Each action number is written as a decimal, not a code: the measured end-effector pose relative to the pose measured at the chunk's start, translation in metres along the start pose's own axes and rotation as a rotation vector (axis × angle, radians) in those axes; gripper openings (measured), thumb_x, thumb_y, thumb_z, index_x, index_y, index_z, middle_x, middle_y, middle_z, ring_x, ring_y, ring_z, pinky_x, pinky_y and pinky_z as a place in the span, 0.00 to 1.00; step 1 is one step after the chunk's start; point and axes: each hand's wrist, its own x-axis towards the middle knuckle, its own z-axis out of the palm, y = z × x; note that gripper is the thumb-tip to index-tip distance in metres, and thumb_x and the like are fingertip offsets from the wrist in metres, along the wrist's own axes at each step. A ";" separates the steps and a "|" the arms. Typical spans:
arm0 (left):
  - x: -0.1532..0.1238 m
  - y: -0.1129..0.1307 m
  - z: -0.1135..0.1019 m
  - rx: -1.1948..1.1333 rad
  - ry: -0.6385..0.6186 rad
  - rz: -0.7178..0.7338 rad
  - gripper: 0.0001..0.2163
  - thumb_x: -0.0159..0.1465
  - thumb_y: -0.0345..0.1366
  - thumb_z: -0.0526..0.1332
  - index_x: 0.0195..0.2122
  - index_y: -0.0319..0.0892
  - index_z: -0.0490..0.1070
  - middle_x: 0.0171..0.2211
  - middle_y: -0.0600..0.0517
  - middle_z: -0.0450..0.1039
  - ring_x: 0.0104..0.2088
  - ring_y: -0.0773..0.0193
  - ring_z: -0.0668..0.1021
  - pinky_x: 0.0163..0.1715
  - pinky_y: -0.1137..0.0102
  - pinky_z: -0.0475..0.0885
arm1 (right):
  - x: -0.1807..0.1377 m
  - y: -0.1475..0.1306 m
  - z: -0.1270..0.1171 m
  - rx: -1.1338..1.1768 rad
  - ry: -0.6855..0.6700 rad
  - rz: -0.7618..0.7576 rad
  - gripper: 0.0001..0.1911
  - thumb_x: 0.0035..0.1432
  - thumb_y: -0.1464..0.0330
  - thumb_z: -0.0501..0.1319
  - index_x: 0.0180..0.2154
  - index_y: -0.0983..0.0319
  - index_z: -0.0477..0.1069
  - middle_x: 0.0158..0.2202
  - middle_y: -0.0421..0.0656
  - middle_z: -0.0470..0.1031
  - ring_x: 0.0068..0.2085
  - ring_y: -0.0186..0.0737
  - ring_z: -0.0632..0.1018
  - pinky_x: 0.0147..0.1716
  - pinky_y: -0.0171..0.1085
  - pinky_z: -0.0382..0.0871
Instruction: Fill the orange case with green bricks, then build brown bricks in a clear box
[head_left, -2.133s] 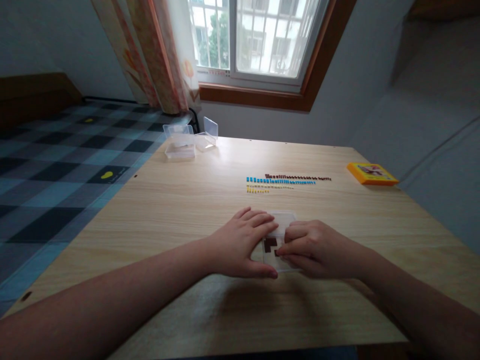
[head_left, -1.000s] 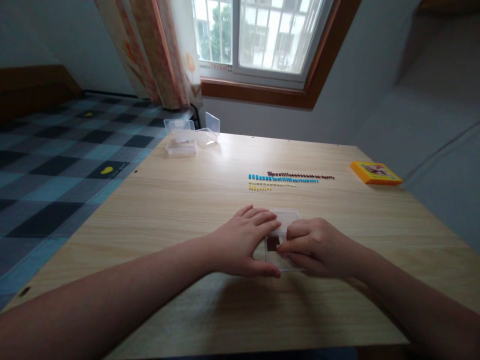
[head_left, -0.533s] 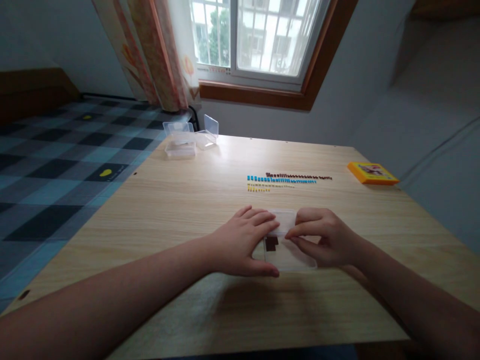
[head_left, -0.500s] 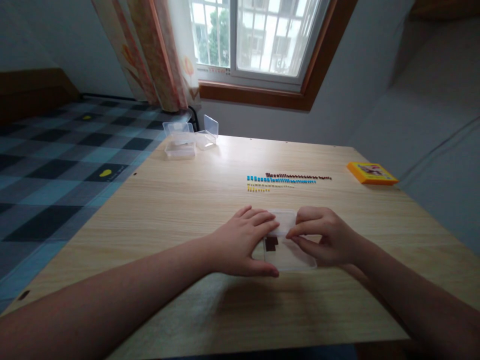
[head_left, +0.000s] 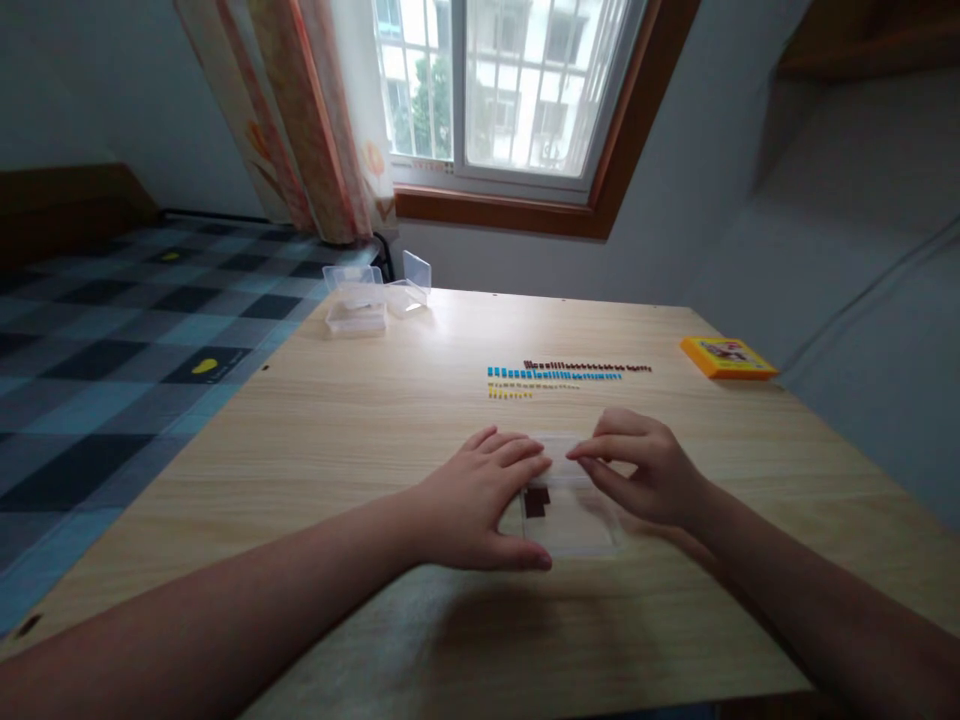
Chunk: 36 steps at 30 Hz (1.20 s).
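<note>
A clear square plastic board [head_left: 577, 525] lies flat on the wooden table [head_left: 375, 420] in front of me, with a small patch of dark brown pieces [head_left: 535, 501] on its left part. My left hand [head_left: 472, 500] rests flat along the board's left edge, fingers spread, thumb at its near corner. My right hand [head_left: 645, 470] hovers over the board's far right side with thumb and forefinger pinched together; I cannot make out what is in the pinch.
Rows of small brown pieces [head_left: 589, 366], blue pieces [head_left: 551, 374] and yellow pieces [head_left: 510, 393] lie farther back. Clear open plastic boxes [head_left: 356, 300] stand at the table's far left corner. An orange box [head_left: 726, 358] is far right. A checked bed [head_left: 112, 350] lies left.
My right hand has lifted off the near part of the board and moved back and to the right, uncovering most of the board. The left hand has stayed put.
</note>
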 end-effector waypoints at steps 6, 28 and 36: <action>0.000 0.001 -0.001 -0.008 0.002 0.002 0.42 0.58 0.66 0.64 0.66 0.44 0.65 0.67 0.38 0.66 0.67 0.39 0.67 0.70 0.42 0.51 | 0.000 0.027 -0.007 -0.220 0.298 0.170 0.08 0.66 0.69 0.62 0.40 0.56 0.81 0.34 0.45 0.76 0.38 0.45 0.75 0.39 0.46 0.71; -0.001 -0.001 0.002 0.005 0.008 -0.003 0.44 0.57 0.66 0.64 0.66 0.41 0.65 0.68 0.37 0.63 0.68 0.39 0.66 0.69 0.41 0.51 | 0.098 0.128 0.018 -0.487 -0.202 0.522 0.06 0.56 0.70 0.70 0.36 0.59 0.86 0.60 0.51 0.75 0.67 0.56 0.67 0.69 0.53 0.55; -0.002 -0.001 0.003 -0.015 0.014 -0.005 0.43 0.57 0.67 0.63 0.66 0.43 0.65 0.68 0.39 0.64 0.68 0.39 0.66 0.70 0.42 0.50 | 0.117 0.130 -0.002 -0.520 -0.180 0.625 0.09 0.61 0.68 0.66 0.41 0.59 0.86 0.60 0.51 0.76 0.69 0.56 0.64 0.69 0.56 0.53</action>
